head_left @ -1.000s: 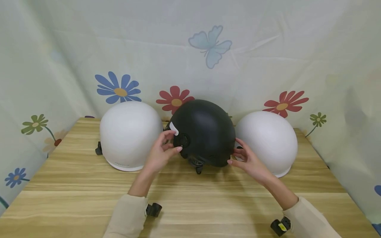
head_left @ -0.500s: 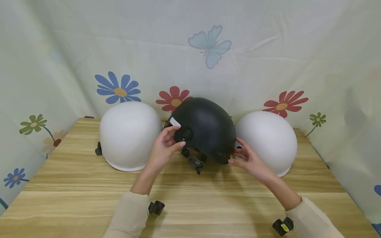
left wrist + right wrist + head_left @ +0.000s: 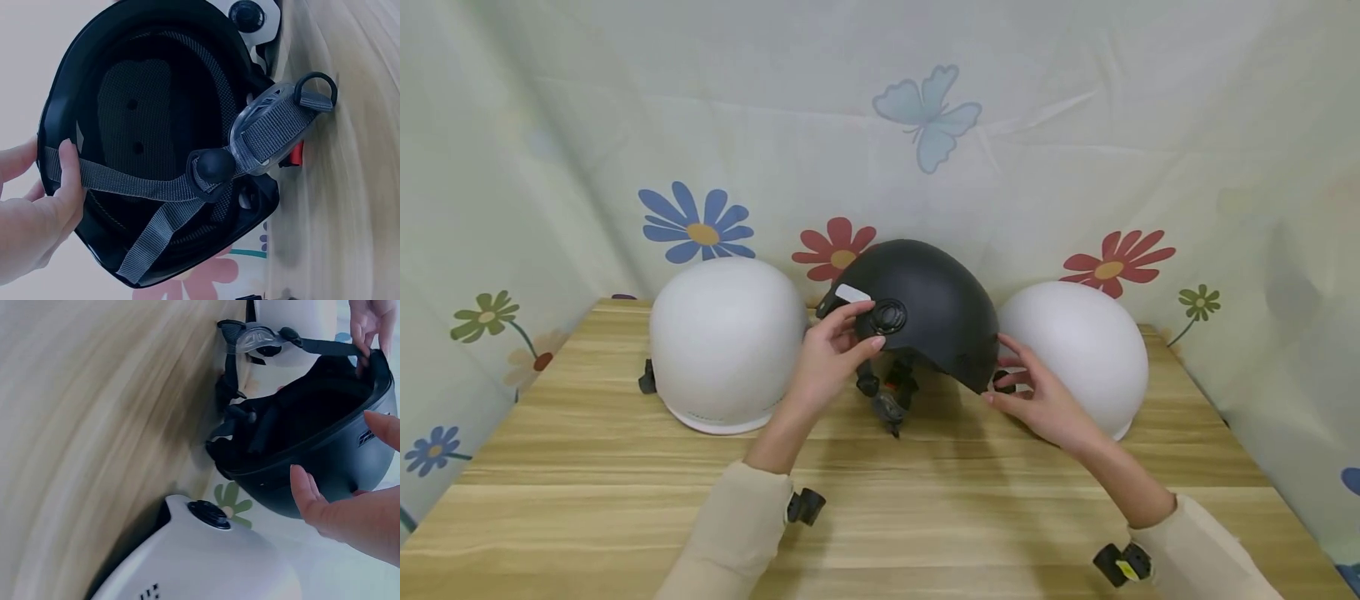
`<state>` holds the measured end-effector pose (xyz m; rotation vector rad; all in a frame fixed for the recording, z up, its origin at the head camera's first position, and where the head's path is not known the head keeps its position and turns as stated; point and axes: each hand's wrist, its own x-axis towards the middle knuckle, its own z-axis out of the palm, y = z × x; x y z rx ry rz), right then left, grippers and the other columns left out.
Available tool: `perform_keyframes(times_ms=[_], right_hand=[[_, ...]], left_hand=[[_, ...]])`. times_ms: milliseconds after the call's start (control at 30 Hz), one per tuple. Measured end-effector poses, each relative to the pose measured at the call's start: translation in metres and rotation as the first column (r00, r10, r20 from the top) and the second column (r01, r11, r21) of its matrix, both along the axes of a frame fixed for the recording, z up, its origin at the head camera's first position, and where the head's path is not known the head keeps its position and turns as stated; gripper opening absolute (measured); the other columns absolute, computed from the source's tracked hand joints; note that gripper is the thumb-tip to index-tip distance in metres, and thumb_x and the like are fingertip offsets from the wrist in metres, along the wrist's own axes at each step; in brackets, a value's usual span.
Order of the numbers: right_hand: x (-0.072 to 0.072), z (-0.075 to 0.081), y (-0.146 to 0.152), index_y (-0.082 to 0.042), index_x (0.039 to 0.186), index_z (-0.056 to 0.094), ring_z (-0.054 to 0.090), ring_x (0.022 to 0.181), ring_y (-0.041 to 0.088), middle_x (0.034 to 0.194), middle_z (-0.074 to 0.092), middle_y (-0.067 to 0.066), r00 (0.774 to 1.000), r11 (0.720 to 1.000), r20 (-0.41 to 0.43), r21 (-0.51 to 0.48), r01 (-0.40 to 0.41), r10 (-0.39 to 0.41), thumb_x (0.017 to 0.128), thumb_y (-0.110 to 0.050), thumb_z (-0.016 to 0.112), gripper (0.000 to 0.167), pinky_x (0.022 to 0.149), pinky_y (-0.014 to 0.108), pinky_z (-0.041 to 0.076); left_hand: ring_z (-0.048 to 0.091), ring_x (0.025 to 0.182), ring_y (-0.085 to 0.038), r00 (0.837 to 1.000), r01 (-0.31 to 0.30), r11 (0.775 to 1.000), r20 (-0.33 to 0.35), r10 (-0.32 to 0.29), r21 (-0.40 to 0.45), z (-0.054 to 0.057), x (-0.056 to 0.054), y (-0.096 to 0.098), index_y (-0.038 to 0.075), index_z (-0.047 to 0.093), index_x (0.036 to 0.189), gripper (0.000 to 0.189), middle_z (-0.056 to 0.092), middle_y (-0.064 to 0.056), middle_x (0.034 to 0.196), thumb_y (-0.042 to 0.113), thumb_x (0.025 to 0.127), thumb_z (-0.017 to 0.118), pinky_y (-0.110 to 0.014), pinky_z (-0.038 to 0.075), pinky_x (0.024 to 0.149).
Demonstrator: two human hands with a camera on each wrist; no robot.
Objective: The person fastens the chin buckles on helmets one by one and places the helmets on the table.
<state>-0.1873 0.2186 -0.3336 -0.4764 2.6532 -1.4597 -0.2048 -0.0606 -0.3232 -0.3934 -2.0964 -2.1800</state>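
Observation:
A matte black helmet point(image 3: 928, 308) is tilted up between my hands, its near rim raised above the table. My left hand point(image 3: 827, 354) pinches the rim beside the round side cap point(image 3: 889, 317), thumb inside and fingers outside. At the opposite end, my right hand point(image 3: 1048, 400) holds the pointed front edge between thumb and fingers. In the left wrist view, the dark padded inside shows, crossed by a grey strap point(image 3: 147, 184). A clear chin cup point(image 3: 256, 134) hangs from the straps. A white sticker point(image 3: 852, 293) lies near my left fingertips.
White helmets stand close on both sides, one at left point(image 3: 726, 337) and one at right point(image 3: 1086, 358). All are near the back of the wooden table point(image 3: 925, 517), before a flower-printed curtain point(image 3: 1030, 192). A camera is strapped at each wrist.
The black helmet has tipped up, its left side rising with my left hand, which moved up and right. More of the underside and hanging straps now shows. My right hand has shifted only slightly.

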Motion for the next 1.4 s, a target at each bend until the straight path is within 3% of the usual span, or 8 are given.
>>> perform_keyframes(times_ms=[133,267,400,533,667,1033,1267,1400], right_hand=[[0.000,0.005,-0.005,-0.012,0.145,0.023,0.046,0.106,0.035,0.129,0.035,0.020,0.994,0.999,-0.109,0.036,-0.017,0.021,0.081,-0.013,0.070,0.079,0.086,0.047,0.044],[0.003,0.011,-0.011,-0.013,0.144,0.025,0.044,0.106,0.036,0.128,0.032,0.022,0.972,0.994,-0.232,0.110,-0.020,0.045,0.080,-0.009,0.071,0.079,0.085,0.052,0.043],[0.003,0.014,-0.015,-0.015,0.144,0.027,0.043,0.107,0.036,0.129,0.030,0.022,0.955,0.989,-0.292,0.145,-0.004,0.047,0.079,-0.006,0.071,0.079,0.084,0.051,0.043],[0.002,0.015,-0.015,-0.015,0.143,0.028,0.042,0.108,0.036,0.130,0.028,0.022,0.946,0.989,-0.321,0.149,-0.003,0.051,0.078,-0.004,0.071,0.079,0.085,0.050,0.044],[0.000,0.018,-0.016,-0.015,0.143,0.029,0.042,0.110,0.035,0.130,0.028,0.022,0.934,0.989,-0.351,0.150,-0.013,0.065,0.077,-0.003,0.071,0.079,0.085,0.050,0.044],[-0.001,0.025,-0.019,-0.010,0.141,0.031,0.042,0.109,0.034,0.122,0.032,0.023,0.909,0.986,-0.411,0.166,-0.005,0.074,0.075,0.000,0.072,0.078,0.085,0.050,0.042],[-0.003,0.026,-0.021,-0.010,0.141,0.030,0.041,0.107,0.033,0.119,0.034,0.022,0.924,0.987,-0.379,0.159,0.018,0.044,0.077,-0.001,0.072,0.077,0.086,0.051,0.042],[-0.005,0.024,-0.022,-0.011,0.142,0.029,0.044,0.104,0.035,0.119,0.035,0.023,0.932,0.986,-0.362,0.161,0.031,0.030,0.077,-0.001,0.071,0.078,0.085,0.051,0.044]], left_hand=[[0.061,0.082,-0.021,1.000,-0.010,0.999,0.002,0.010,-0.031,0.005,-0.002,0.004,0.004,0.052,0.126,0.045,0.055,-0.019,0.111,0.001,0.083,0.065,-0.030,0.051,0.078],[0.060,0.080,-0.020,1.000,-0.015,0.999,0.010,0.016,-0.043,0.009,-0.003,0.006,0.006,0.052,0.126,0.044,0.054,-0.017,0.109,0.003,0.083,0.065,-0.030,0.051,0.078],[0.061,0.079,-0.019,1.000,-0.008,0.999,-0.024,0.007,-0.043,0.013,-0.004,0.007,0.003,0.052,0.127,0.044,0.054,-0.018,0.107,0.003,0.085,0.064,-0.033,0.051,0.078],[0.061,0.077,-0.018,0.998,0.001,0.999,-0.061,-0.004,-0.046,0.017,-0.006,0.008,0.001,0.051,0.127,0.044,0.054,-0.018,0.103,0.002,0.085,0.062,-0.039,0.050,0.079],[0.061,0.078,-0.018,0.997,0.012,0.999,-0.074,-0.015,-0.048,0.021,-0.007,0.010,0.001,0.051,0.127,0.044,0.054,-0.018,0.101,0.003,0.085,0.062,-0.035,0.051,0.077],[0.060,0.083,-0.023,0.997,0.055,0.997,-0.055,-0.058,-0.044,0.029,-0.009,0.012,0.003,0.048,0.131,0.045,0.049,-0.016,0.107,0.004,0.087,0.060,-0.034,0.051,0.078],[0.059,0.092,-0.026,0.995,0.094,0.995,-0.041,-0.096,-0.042,0.033,-0.011,0.012,0.007,0.044,0.135,0.049,0.049,-0.016,0.106,0.005,0.089,0.058,-0.030,0.049,0.083],[0.058,0.100,-0.028,0.993,0.102,0.992,-0.043,-0.106,-0.075,0.035,-0.014,0.015,0.009,0.040,0.138,0.051,0.046,-0.017,0.118,0.005,0.090,0.057,-0.033,0.045,0.089]])
